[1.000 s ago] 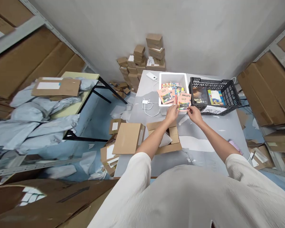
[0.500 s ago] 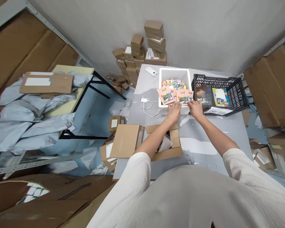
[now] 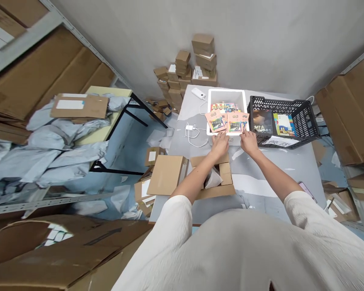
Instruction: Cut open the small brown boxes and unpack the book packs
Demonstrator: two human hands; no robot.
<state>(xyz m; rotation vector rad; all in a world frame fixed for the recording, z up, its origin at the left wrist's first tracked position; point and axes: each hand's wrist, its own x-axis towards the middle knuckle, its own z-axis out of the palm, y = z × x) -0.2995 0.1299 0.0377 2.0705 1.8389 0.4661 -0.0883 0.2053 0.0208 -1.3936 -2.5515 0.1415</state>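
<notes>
A white foam box [image 3: 211,121] stands on the grey table. In it lie colourful books [image 3: 226,107] and several pink booklets [image 3: 234,124], fanned out against the front rim. My left hand [image 3: 220,144] has its fingers curled over the front rim, just below the booklets. At the rim's right corner my right hand [image 3: 248,142] is also closed, near the black crate. The front wall of the box shows between my hands, with some dark writing on it. My fingertips are small in view and partly hidden.
A black plastic crate [image 3: 303,139] with books stands right of the foam box. An opened carton [image 3: 227,190] and a closed carton [image 3: 166,174] are nearer me. White cables [image 3: 194,137] lie to the left. Grey parcels [image 3: 69,155] fill the side table. A phone [image 3: 307,190] lies by my right arm.
My view has turned a little to the left. Both hands have slid from the pink booklets down to the front rim of the foam box. The booklets stay in place.
</notes>
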